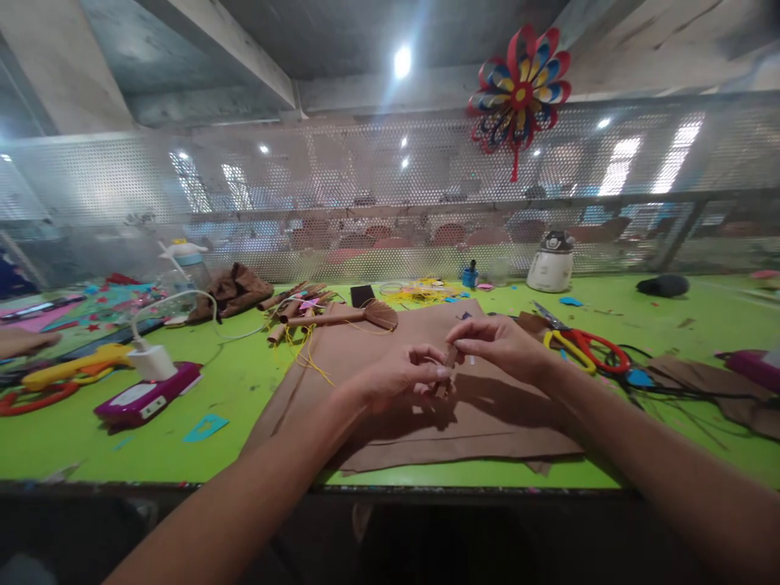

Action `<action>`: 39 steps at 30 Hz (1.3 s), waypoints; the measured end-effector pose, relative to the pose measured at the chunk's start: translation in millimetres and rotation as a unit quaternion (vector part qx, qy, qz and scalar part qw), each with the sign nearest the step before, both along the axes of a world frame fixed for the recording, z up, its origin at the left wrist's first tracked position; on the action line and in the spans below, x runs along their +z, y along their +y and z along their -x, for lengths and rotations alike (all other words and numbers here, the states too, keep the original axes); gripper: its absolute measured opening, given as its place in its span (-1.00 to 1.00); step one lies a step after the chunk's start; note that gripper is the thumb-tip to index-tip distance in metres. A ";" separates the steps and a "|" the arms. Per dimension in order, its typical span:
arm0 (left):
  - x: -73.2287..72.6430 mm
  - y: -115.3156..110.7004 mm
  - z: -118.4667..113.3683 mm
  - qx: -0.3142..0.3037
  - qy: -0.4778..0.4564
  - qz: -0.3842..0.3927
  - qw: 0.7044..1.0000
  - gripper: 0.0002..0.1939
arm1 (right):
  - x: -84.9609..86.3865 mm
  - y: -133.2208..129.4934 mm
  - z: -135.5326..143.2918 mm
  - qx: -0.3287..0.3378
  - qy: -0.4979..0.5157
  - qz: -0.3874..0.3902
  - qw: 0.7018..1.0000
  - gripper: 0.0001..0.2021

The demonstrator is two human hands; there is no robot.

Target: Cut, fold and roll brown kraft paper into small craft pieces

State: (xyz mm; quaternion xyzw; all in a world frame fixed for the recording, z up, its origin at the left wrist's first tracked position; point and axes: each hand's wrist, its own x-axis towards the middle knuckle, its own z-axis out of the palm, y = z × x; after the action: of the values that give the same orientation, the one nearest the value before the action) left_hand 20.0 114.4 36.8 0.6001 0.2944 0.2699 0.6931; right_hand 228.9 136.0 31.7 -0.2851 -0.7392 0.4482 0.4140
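Observation:
Between my two hands is a small piece of brown paper (449, 359), narrow and folded or rolled. My left hand (414, 372) pinches its lower part, fingers curled. From the upper right, my right hand (487, 341) grips its top end between thumb and fingertips. Both hands are above large brown paper sheets (378, 357) lying on the green table. A brown paper tube with a fan-shaped end (381, 315) rests at the sheets' upper left edge.
Scissors with red and yellow handles (588, 349) lie at right. On the left are a purple power strip (149, 396), a white charger (151, 361) and yellow-orange scissors (76, 366). A white bottle (550, 264) stands behind. Another person's hand (28, 343) shows at far left.

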 end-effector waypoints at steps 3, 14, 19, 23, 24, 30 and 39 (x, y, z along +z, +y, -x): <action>-1.9 2.2 -0.2 0.027 0.010 0.000 1.000 -0.66 | 2.9 -2.2 0.3 0.005 0.005 0.018 1.000 -0.82; -0.6 2.5 -1.0 0.068 0.029 -0.043 0.996 -0.71 | 2.2 -0.8 1.3 -0.038 0.031 0.056 0.997 -0.72; -0.5 1.2 -2.2 0.085 0.036 -0.089 0.992 -0.73 | 2.5 -3.3 4.7 -0.029 0.023 0.071 0.997 -0.69; -0.5 1.0 -2.7 0.090 0.030 -0.102 0.990 -0.76 | 2.1 -3.9 6.4 -0.026 0.030 0.074 0.996 -0.70; -0.3 1.1 -2.7 0.090 0.031 -0.100 0.990 -0.76 | 1.8 -3.7 6.3 -0.024 0.031 0.071 0.997 -0.71; 0.2 1.2 -2.2 0.091 0.031 -0.092 0.991 -0.74 | 0.6 -2.1 4.1 -0.019 0.032 0.063 0.997 -0.71; -3.7 2.9 -1.6 0.084 0.024 -0.117 0.989 -0.77 | 0.8 -1.1 3.5 -0.009 0.027 0.059 0.998 -0.75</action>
State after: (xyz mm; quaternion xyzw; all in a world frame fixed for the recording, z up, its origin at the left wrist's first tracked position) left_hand 21.5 117.4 33.1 0.6564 0.3270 0.3450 0.5858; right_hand 225.4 134.9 32.5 -0.3034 -0.6973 0.4946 0.4207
